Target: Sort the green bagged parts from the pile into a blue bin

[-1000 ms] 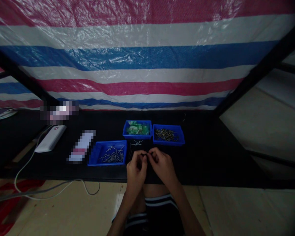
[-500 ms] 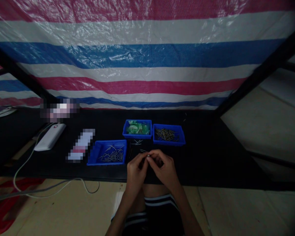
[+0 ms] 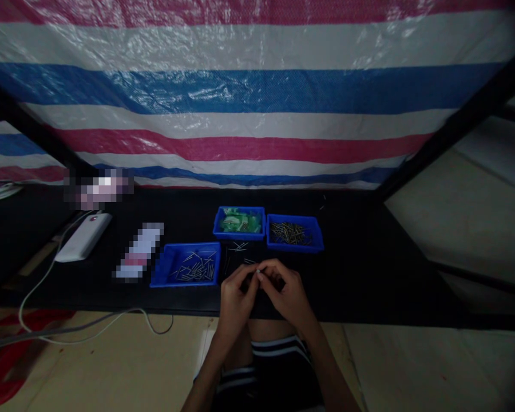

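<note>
My left hand (image 3: 237, 292) and my right hand (image 3: 286, 287) meet fingertip to fingertip over the table's front part. Both are closed in a pinch around something tiny, of which only a pale speck shows between the fingertips; its kind is hidden. Just beyond my fingers lie a few thin metal pins (image 3: 239, 246) on the black table. To the left stands a blue tray (image 3: 163, 269) with many silver pins. Behind my hands is a blue tray (image 3: 215, 230) holding green and clear plastic packets. Beside it on the right, another blue tray (image 3: 317, 242) holds darker, brassy pins.
The black table (image 3: 369, 274) runs across, with a striped plastic sheet (image 3: 257, 91) behind it. On the left lie a white power bank (image 3: 84, 237), a blurred-out flat object (image 3: 141, 252) and a cable (image 3: 26, 303). A red stool (image 3: 4, 366) is on the floor at lower left.
My hands keep the same pinch, fingertips together, with hardly any movement. The whole view has shifted slightly.
</note>
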`<state>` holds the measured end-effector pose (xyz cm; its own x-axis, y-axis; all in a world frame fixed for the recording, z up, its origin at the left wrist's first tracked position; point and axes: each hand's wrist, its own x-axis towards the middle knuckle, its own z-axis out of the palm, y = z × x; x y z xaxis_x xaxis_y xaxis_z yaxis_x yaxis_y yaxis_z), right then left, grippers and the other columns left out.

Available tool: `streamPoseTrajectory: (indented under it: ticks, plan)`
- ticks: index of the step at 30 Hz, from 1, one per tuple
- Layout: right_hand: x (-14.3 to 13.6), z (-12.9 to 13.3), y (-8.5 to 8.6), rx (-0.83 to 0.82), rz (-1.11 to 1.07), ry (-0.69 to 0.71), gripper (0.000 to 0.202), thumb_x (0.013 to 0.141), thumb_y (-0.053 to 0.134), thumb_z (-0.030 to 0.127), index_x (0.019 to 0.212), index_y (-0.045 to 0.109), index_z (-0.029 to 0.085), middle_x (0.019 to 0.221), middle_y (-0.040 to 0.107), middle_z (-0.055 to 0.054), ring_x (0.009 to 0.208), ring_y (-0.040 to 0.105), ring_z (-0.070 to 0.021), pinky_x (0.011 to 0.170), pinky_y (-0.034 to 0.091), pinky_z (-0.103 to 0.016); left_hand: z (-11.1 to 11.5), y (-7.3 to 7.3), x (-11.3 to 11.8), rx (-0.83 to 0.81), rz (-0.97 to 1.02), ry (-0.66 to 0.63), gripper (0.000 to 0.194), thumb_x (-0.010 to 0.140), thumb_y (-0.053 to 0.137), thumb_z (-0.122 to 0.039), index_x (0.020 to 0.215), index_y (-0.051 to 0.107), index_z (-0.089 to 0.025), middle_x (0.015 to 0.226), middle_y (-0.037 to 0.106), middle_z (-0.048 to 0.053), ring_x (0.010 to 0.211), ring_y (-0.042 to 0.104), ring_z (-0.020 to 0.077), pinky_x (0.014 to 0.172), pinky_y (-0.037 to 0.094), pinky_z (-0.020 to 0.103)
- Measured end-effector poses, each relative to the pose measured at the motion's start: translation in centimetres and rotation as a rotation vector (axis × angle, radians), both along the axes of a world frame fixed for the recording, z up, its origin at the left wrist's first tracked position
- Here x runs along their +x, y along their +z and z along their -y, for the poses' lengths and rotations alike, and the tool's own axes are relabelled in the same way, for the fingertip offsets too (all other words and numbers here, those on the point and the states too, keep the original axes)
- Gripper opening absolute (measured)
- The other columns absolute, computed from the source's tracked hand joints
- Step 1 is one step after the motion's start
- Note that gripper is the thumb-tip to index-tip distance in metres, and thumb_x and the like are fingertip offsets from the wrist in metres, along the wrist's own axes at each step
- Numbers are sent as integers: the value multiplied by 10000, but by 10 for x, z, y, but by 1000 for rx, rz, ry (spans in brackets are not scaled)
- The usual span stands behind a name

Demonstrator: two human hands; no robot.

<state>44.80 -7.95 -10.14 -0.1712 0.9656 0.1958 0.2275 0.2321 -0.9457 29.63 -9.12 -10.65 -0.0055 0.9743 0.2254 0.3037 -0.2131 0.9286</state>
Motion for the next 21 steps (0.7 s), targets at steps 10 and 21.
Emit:
streamPoseTrajectory:
  ticks: [10, 21]
  plan:
    - [3, 1, 0, -7, -15, 16, 117, 1004, 599, 280, 1063, 686, 228, 759, 630, 24, 681, 604, -127, 669, 477, -245, 1, -3, 0, 11, 5, -5, 194, 993, 626, -250, 1098, 782, -200, 936, 756, 53, 886, 729, 188, 775, 561, 266]
    - [2, 1, -2, 24, -9, -41, 94, 973, 653, 282, 1010, 717, 224, 718, 623, 37, 636, 580, -112, 623, 463, -223, 1, -4, -1, 52, 46, -8, 228, 997, 644, -250, 1154, 805, -219, 999, 784, 63, 908, 744, 187, 796, 579, 271]
